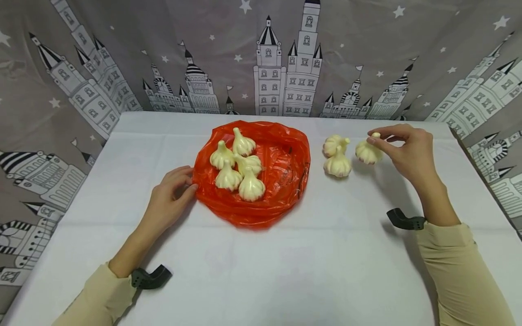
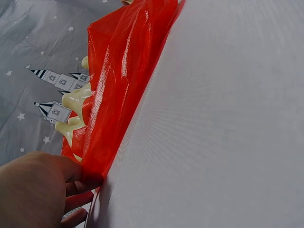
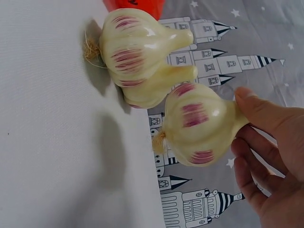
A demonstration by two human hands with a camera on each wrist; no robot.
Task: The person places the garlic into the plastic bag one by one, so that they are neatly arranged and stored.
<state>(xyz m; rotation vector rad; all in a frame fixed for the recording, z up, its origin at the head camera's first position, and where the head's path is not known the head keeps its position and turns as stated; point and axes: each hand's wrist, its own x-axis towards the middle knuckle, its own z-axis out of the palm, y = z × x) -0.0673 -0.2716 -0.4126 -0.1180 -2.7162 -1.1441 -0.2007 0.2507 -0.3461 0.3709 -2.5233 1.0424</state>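
My right hand (image 1: 408,147) pinches a garlic bulb (image 1: 368,152) by its stem, thumb on one side and fingers on the other. In the right wrist view that bulb (image 3: 202,124) hangs clear of the white surface, its roots pointing away from the hand. Two other garlic bulbs (image 1: 337,165) sit side by side just left of it. On the left, my left hand (image 1: 169,199) holds the edge of a red plastic bag (image 1: 281,176), which is spread wide like a bowl. Several garlic bulbs (image 1: 251,186) lie inside, mostly toward its left half.
A white cloth (image 1: 306,271) covers the table. Behind it hangs a grey curtain (image 1: 134,27) printed with castles and stars. Black wrist mounts (image 1: 151,277) stick out from both sleeves.
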